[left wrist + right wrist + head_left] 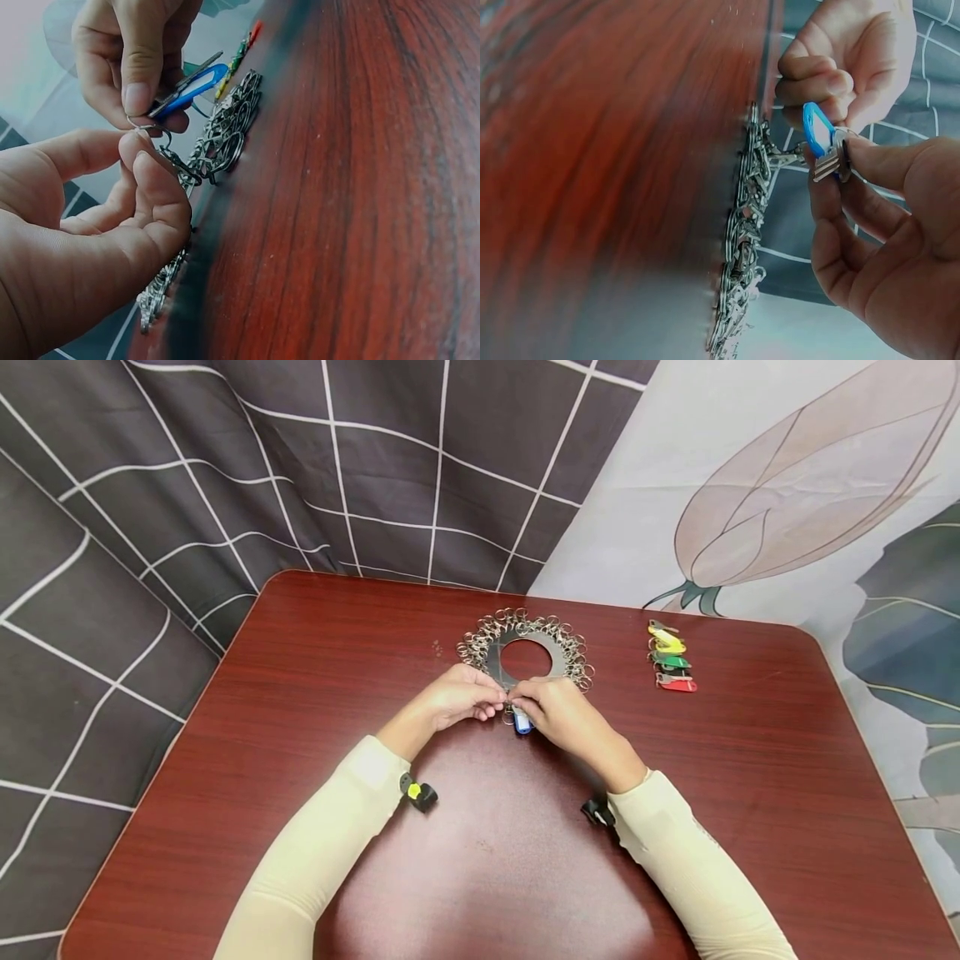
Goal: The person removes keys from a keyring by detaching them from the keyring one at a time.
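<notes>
My left hand [459,696] and right hand [561,708] meet at the near edge of a flat grey ring-shaped plate [557,652]. Thumb and fingertips of the left hand pinch a thin metal split ring [168,136], next to a metal clasp. The right hand grips a key [827,166] together with a blue key tag [811,120] that has a white label. In the left wrist view the tag [201,86] sticks out past the right fingers. Fingertips hide where the key meets the split ring.
Many metal clasps with split rings [480,643] fan out around the plate's rim. At the right back of the brown table [315,693] lie keys with a yellow tag [667,642], a green tag [670,662] and a red tag [679,686]. A checked curtain [390,468] hangs behind.
</notes>
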{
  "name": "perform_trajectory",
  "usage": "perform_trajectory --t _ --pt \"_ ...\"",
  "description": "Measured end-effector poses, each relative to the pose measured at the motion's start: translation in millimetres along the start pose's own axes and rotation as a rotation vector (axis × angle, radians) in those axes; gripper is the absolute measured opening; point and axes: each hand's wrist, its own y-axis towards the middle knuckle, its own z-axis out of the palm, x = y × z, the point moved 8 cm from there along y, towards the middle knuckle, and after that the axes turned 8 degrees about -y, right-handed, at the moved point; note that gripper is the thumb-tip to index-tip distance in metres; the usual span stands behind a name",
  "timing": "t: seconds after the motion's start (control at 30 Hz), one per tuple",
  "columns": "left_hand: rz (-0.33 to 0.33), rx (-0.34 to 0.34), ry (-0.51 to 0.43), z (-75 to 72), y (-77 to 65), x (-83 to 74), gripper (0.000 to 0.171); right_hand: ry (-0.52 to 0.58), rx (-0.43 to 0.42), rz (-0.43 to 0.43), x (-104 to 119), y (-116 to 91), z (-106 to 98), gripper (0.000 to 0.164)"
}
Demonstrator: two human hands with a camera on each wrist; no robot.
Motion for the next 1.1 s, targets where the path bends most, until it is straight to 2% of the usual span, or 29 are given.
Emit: perform_trajectory --t 0.23,0.37,0.53,0.67,0.8,0.9,1.1 --pt "0.026 0.018 0.015 1.8 0.4 -0.5 0.017 0.022 0.013 0.012 -2 -1 0 0.008" --pt "0.056 0.005 0.072 3.0 -0.2 -3.5 0.018 0.031 0.011 0.034 -5 -1 2 0.009" --pt "0.144 -0.036 0.226 3.5 -2.7 -11.7 0.013 0.046 -0.003 0.084 -10 0 2 0.009" --pt "0.261 -0.073 0.352 5.2 -7.6 -20.5 0.008 0.053 -0.013 0.115 -12 0 1 0.009" --pt "0.379 -0.123 0.532 10.0 -15.9 -29.6 0.005 0.036 -0.014 0.15 -14 1 1 0.01" --pt "0.429 -0.165 0.648 13.5 -20.5 -33.0 0.005 0.016 -0.014 0.181 -17 2 0 0.011" --pt "0.523 -0.224 0.75 16.0 -26.4 -36.3 0.01 0.036 -0.005 0.236 -23 2 -1 0.011"
